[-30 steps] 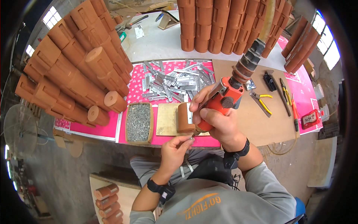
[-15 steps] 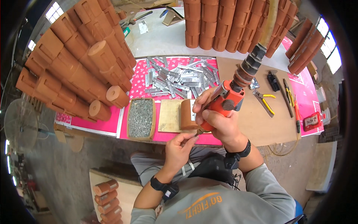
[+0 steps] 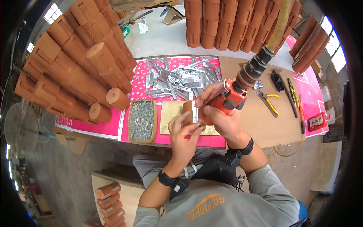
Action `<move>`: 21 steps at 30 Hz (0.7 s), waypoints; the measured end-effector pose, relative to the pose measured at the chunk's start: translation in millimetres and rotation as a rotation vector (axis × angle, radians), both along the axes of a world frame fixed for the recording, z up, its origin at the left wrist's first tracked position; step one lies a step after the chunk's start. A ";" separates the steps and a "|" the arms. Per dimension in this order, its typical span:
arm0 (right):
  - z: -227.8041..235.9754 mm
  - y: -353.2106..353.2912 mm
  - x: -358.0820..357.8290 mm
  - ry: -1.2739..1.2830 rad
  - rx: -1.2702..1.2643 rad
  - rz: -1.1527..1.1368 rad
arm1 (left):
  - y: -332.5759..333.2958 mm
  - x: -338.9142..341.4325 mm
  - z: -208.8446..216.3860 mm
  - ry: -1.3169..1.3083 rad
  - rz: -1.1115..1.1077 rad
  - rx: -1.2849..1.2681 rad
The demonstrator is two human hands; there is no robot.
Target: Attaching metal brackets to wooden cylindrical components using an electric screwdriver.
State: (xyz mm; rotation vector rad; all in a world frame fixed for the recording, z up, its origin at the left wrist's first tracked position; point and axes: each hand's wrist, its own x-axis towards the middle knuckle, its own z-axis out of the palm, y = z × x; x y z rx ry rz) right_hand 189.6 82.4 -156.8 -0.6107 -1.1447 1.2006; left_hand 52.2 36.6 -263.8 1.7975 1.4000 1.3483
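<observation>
My right hand (image 3: pixel 223 119) is wrapped round a red air screwdriver (image 3: pixel 228 99), its hose connection pointing up and away to the right. The driver's tip points down and left over a reddish-brown cylinder (image 3: pixel 186 108) lying on a wooden board (image 3: pixel 170 117). A metal strip (image 3: pixel 195 112) lies along the cylinder's top. My left hand (image 3: pixel 184 132) is beside the cylinder's near end, with thumb and forefinger pinched at the driver's tip. What they pinch is too small to make out.
An open box of screws (image 3: pixel 141 121) stands left of the board. Behind lies a heap of metal strips (image 3: pixel 185 77). Stacked brown cylinders (image 3: pixel 72 64) rise at left, and more (image 3: pixel 215 26) stand at the back. Pliers (image 3: pixel 270 102) lie on brown card at right.
My left hand has moved up and right toward the cylinder, its other fingers now spread against the cylinder's side. The screwdriver, in my right hand, has shifted slightly down.
</observation>
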 end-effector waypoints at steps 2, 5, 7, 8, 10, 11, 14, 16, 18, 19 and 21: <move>-0.7 8.7 -0.5 -0.008 -0.005 -0.026 | 12.8 2.8 3.6 -0.018 -0.002 -0.016; -5.7 25.1 -2.3 0.005 0.009 -0.064 | 27.9 4.7 -1.4 -0.009 0.020 -0.047; -9.6 34.4 -2.3 -0.073 -0.005 -0.044 | 31.9 3.1 -9.5 -0.021 0.014 -0.071; -13.1 37.6 -3.7 -0.086 -0.017 -0.072 | 33.1 2.8 -12.4 0.001 0.033 -0.071; -19.5 43.3 -1.5 -0.094 -0.008 -0.058 | 34.5 2.5 -16.4 0.024 0.049 -0.071; -21.1 44.8 -0.7 -0.103 -0.002 -0.036 | 33.8 2.4 -15.5 0.014 0.045 -0.094; -21.8 47.2 -0.5 -0.091 -0.007 -0.008 | 32.5 3.0 -17.5 -0.040 0.040 -0.161; -21.8 46.1 -2.9 -0.099 -0.019 -0.012 | 31.5 2.4 -22.6 -0.086 0.040 -0.203; -22.7 46.3 -4.4 -0.107 -0.031 -0.019 | 32.0 1.4 -27.1 -0.141 -0.056 -0.155; -23.9 46.8 -4.7 -0.106 -0.030 -0.013 | 30.0 2.6 -28.1 -0.143 -0.054 -0.157; -27.9 47.0 -4.1 -0.106 -0.036 -0.004 | 24.1 7.3 -17.8 -0.087 -0.071 -0.068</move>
